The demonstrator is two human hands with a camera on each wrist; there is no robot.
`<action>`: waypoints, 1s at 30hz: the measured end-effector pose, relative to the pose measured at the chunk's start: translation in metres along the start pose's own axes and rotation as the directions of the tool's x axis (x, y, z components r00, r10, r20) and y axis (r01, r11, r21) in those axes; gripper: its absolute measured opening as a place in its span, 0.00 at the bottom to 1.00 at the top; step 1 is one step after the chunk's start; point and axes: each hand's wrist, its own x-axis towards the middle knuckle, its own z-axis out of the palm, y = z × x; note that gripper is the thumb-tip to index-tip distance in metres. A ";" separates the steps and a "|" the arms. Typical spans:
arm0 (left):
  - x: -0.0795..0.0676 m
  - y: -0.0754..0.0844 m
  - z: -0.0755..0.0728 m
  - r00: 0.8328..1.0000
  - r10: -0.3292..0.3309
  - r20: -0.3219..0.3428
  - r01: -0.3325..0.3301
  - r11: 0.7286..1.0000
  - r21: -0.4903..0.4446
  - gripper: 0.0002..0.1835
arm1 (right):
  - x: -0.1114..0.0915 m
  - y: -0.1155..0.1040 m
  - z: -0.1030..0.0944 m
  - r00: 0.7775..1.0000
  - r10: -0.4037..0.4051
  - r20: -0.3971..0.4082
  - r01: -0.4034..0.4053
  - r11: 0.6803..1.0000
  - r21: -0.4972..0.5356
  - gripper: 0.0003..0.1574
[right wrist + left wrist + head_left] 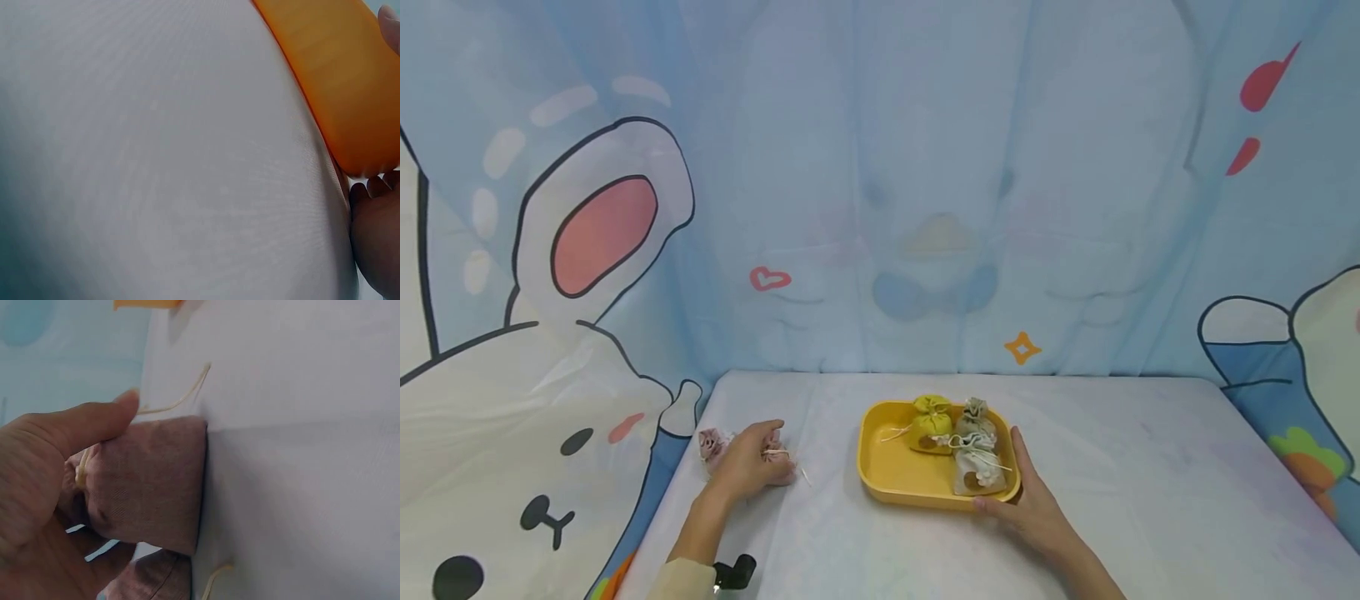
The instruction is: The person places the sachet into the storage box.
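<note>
My left hand point(747, 463) grips a dusty-pink drawstring pouch point(150, 481) at the left side of the table, thumb on one side and fingers on the other. A second pink pouch point(156, 578) lies right beside it, partly hidden by the fingers. At the front right corner of a yellow tray point(883, 467), my right hand point(1033, 508) holds the rim and side between thumb and fingers. Inside the tray, toward its right, are a yellow-green pouch point(927, 433), a grey-beige pouch point(976, 423) and a whitish pouch point(973, 477), each tied with cord.
A white cloth covers the table point(1150, 467). Behind it hangs a light-blue curtain point(925, 167) with cartoon prints, which reaches round both sides. A black strap piece point(737, 572) sits at the left wrist.
</note>
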 end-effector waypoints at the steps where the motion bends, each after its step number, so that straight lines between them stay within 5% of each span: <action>1: 0.000 -0.001 -0.002 1.000 0.003 0.019 -0.003 1.000 -0.003 0.39 | 0.000 0.000 0.000 1.000 0.004 0.000 -0.004 1.000 0.000 0.87; 6: -0.001 -0.003 -0.005 0.998 0.019 0.066 -0.020 1.000 0.021 0.43 | 0.001 0.000 0.000 1.000 0.010 0.000 -0.010 1.000 -0.002 0.87; 18: 0.001 -0.005 0.000 0.999 -0.012 -0.042 0.014 0.999 0.037 0.36 | 0.001 0.000 0.000 0.999 0.050 0.015 -0.050 0.999 0.010 0.87; 30: 0.005 0.002 -0.002 0.998 -0.022 -0.056 0.026 0.998 0.056 0.34 | 0.001 0.001 0.000 0.999 0.041 0.004 -0.041 0.999 -0.031 0.86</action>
